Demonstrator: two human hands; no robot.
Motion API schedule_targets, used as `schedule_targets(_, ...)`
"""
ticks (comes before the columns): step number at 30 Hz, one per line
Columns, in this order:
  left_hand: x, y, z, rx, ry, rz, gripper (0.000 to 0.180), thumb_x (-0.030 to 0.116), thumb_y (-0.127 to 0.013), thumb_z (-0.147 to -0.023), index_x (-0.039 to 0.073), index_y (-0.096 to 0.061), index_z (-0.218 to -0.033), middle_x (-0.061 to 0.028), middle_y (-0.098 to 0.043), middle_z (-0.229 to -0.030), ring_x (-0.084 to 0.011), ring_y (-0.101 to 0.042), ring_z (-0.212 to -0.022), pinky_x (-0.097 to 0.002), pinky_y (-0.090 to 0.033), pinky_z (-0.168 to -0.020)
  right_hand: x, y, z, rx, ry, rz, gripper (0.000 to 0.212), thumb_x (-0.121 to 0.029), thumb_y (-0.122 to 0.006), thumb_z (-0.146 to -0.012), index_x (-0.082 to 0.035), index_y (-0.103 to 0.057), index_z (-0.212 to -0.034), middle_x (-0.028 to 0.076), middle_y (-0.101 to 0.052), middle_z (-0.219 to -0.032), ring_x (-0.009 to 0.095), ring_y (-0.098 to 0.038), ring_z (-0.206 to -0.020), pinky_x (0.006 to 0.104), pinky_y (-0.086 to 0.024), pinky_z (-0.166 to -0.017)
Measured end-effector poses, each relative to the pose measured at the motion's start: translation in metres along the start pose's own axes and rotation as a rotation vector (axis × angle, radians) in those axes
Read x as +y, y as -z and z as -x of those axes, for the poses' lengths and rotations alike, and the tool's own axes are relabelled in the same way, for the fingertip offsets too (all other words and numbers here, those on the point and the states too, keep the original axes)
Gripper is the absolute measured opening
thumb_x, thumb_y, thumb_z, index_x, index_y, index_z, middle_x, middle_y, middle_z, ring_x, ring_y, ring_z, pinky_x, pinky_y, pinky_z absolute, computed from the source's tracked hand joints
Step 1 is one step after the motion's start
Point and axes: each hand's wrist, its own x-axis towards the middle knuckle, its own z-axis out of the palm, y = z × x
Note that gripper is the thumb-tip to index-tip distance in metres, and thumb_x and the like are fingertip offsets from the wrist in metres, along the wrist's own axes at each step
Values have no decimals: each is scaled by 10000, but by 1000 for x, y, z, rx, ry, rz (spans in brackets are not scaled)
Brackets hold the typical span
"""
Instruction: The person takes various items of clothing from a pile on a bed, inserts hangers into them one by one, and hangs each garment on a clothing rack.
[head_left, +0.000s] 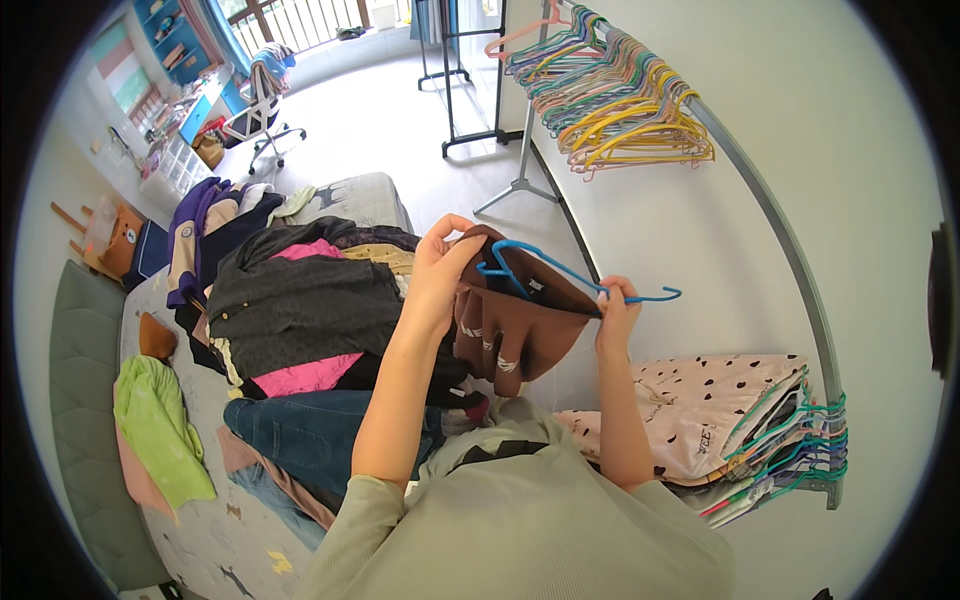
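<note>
A brown garment (pixel 525 345) with small white marks hangs in front of me, its wide opening stretched between my hands. I cannot tell its exact kind. At the opening's left edge my left hand (pixel 442 262) pinches the cloth. My right hand (pixel 617 308) is closed on the opposite edge and on a blue hanger (pixel 560 270). One end of the hanger lies across the opening, next to a pale inner label, while its other end sticks out past my right hand. Part of the hanger is hidden by the cloth and my fingers.
On my left, a bed (pixel 215 545) bears a dark shirt (pixel 310 300), blue jeans (pixel 320 425) and a lime-green garment (pixel 165 430). Many bare hangers (pixel 620 95) crowd the far end of a metal rail (pixel 765 185); hung clothes (pixel 700 410) fill its near end.
</note>
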Motion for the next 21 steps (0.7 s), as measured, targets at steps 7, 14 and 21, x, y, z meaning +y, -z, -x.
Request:
schedule_targets(7, -3, 23, -15, 44, 0, -101, 49, 49, -544, -835, 77, -506, -845, 49, -481, -562, -13, -387, -443, -158, -261, -403, -40, -6, -34, -85, 239, 274, 142, 14, -487, -760, -22, -607, -695, -46, -463, -562, 13, -340, -499, 187, -218, -460)
schedule_targets(14, 10, 33, -40, -8, -8, -163, 52, 44, -555, -839, 52, -508, -821, 27, -467, -536, -46, -402, -414, -182, -290, -399, -55, -8, -66, -221, 318, 505, 147, 20, -487, -759, -21, -608, -687, -22, -534, -599, 31, -407, -525, 195, -282, -482)
schedule_targets(21, -5, 12, -54, 78, -141, -764, 134, 90, -602, -806, 16, -489, -806, -72, -486, -515, -143, -449, -429, -281, -340, -441, -78, -43, -66, -372, 266, 694, 125, -25, -500, -852, -24, -623, -828, -8, -525, -641, 42, -421, -574, 202, -314, -516)
